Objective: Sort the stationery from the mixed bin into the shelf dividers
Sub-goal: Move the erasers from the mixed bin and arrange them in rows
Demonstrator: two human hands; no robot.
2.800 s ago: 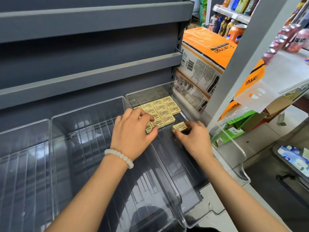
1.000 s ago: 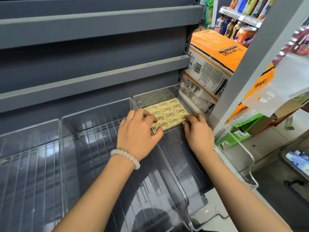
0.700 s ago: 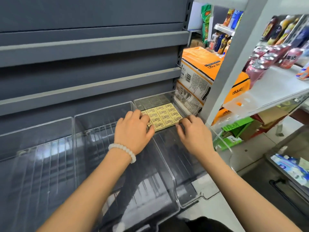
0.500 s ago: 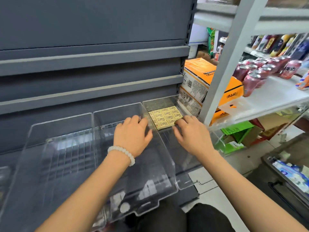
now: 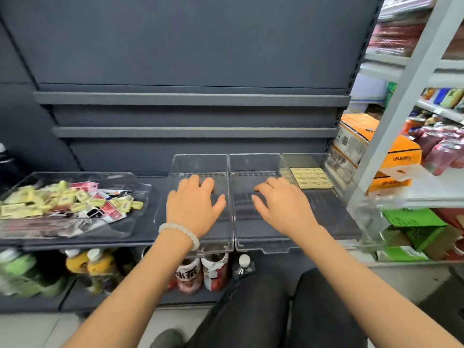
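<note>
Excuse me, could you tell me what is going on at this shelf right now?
A person is sorting stationery from a mixed bin on the left into clear dividers on a dark shelf. The right-hand divider already holds a neat block of yellow erasers at its back. Both hands are open and hold nothing: the left hand is over the left divider, the right hand over the middle divider. The bin still holds a jumble of yellow erasers and red and white packets.

Three clear dividers (image 5: 200, 169) stand side by side on the shelf (image 5: 326, 217). One mixed bin (image 5: 140, 197) sits left of them. Two hands (image 5: 194, 204) are over the dividers. Yellow erasers (image 5: 310, 177) in the rightmost divider: about twelve, blurred.
</note>
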